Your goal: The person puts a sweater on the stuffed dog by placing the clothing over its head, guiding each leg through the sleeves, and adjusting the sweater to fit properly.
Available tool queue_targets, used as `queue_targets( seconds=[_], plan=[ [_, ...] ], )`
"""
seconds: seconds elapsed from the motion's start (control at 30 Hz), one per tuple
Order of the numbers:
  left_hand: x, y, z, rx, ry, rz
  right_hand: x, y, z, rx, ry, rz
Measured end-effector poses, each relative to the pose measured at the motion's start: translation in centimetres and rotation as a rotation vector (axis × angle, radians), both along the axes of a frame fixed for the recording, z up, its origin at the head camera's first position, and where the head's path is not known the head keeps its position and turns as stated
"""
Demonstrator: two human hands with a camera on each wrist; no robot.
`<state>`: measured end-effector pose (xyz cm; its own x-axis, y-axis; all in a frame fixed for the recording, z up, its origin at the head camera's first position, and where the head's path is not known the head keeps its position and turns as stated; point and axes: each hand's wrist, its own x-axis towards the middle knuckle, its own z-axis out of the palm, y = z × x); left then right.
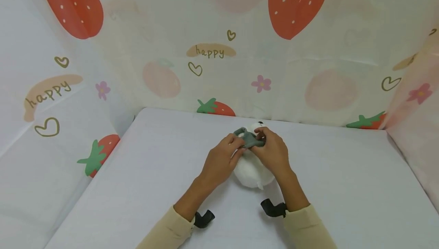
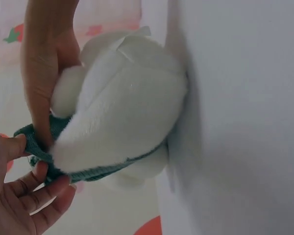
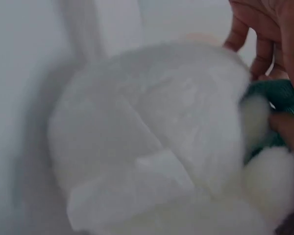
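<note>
A white plush toy lies on the table, its rounded bottom toward me and a dark spot at its far end. Around its body runs a green knitted band, perhaps a small garment; it also shows in the left wrist view as a stretched strip. My left hand pinches the band's edge between thumb and fingers. On the toy's right side, my right hand grips the same knit, its fingertips partly hidden inside the cloth. A white fabric tag hangs from the toy's bottom.
A white-covered table spreads around the toy. Behind it and at both sides hang curtains printed with strawberries, hearts and flowers. Black curved pieces are strapped below both wrists.
</note>
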<state>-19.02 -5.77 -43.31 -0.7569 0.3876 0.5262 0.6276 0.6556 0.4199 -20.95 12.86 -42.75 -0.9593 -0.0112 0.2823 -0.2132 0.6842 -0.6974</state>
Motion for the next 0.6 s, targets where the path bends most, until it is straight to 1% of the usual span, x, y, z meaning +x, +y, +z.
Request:
queue_targets(
  seconds=[0.07, 0.13, 0.2, 0.3, 0.37, 0.4, 0.5, 0.6],
  plan=[
    [0.01, 0.05, 0.0, -0.018, 0.006, -0.011, -0.03, -0.29, -0.17, 0.024, 0.026, -0.033],
    [-0.01, 0.01, 0.06, -0.02, 0.001, -0.015, -0.09, -0.39, -0.16, 0.044, 0.039, -0.037],
    [-0.08, -0.11, 0.16, -0.016, -0.012, -0.009, -0.11, -0.24, -0.02, 0.071, 0.043, 0.003],
    [-0.27, -0.36, 0.25, 0.012, -0.054, -0.001, -0.02, 0.26, 0.36, 0.117, 0.042, 0.091],
    [-0.37, -0.53, 0.24, 0.027, -0.092, -0.012, 0.09, 0.48, 0.49, 0.151, 0.044, 0.129],
    [-0.41, -0.6, 0.21, 0.034, -0.109, -0.024, 0.15, 0.51, 0.53, 0.165, 0.044, 0.134],
    [-0.46, -0.73, 0.06, 0.021, -0.155, -0.066, 0.22, 0.33, 0.37, 0.187, 0.044, 0.099],
    [-0.58, -0.82, -0.14, -0.022, -0.159, -0.095, 0.22, -0.01, 0.26, 0.177, 0.036, 0.058]
  ],
)
